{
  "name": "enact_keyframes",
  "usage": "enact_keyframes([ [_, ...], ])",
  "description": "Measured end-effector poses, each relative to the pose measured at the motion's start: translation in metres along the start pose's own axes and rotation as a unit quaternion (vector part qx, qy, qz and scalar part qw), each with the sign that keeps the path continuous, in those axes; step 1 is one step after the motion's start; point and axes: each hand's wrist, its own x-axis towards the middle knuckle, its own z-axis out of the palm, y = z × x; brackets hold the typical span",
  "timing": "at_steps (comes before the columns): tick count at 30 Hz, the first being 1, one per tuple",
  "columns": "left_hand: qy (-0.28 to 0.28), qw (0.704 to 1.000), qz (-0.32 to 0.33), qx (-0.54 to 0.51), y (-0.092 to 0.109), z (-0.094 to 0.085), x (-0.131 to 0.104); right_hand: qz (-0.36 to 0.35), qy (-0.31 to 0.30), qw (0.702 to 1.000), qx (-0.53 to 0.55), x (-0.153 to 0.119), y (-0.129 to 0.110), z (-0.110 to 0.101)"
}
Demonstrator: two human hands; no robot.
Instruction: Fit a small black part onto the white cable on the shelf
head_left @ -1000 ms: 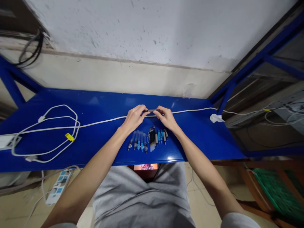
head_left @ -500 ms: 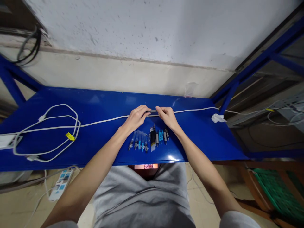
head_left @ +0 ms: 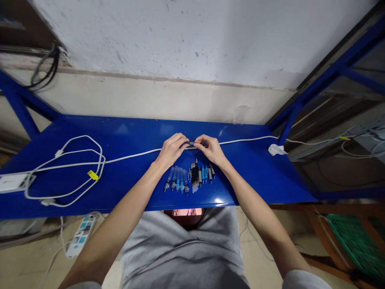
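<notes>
Just above the blue table, my left hand pinches one end of a slim, dark-and-grey pen piece. My right hand has thumb and fingers closed on its other end, and the fingertips hide much of it. Below the hands lie pen parts in groups: clear barrels with tips at the left, tiny springs, dark refills, then grey and blue pen sections at the right.
A white cable runs across the table behind and beneath the hands. Its coil carries a yellow tag, with a white adapter at the left edge. Crumpled tissue lies at the right, near the blue frame post.
My right fingers have shifted slightly left along the pen piece and cover more of its grey part. The left hand keeps its pinch. The whole view has moved a little.
</notes>
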Motion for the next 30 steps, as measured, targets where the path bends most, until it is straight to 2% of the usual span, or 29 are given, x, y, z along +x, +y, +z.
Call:
enact_keyframes([
  [4,-0.012,0.997,-0.037,0.064,-0.002,-0.001,0.000,0.022,0.067,0.997,-0.013,0.001,0.005,0.001],
  [10,-0.031,0.995,-0.044,0.080,0.001,-0.001,0.000,0.074,0.058,0.994,-0.052,0.001,0.006,-0.001],
  [14,-0.063,0.994,-0.050,0.076,0.001,0.000,0.000,0.079,0.018,0.991,-0.103,0.001,0.006,-0.007],
  [19,-0.141,0.987,-0.050,0.056,0.000,0.002,0.000,0.004,-0.045,0.984,-0.175,0.002,0.012,-0.019],
  [21,-0.160,0.984,-0.047,0.059,0.001,0.002,0.001,-0.004,-0.064,0.977,-0.204,0.002,0.015,-0.023],
  [30,-0.185,0.980,-0.055,0.042,0.006,0.000,0.003,-0.029,-0.131,0.948,-0.290,0.004,0.025,-0.031],
])
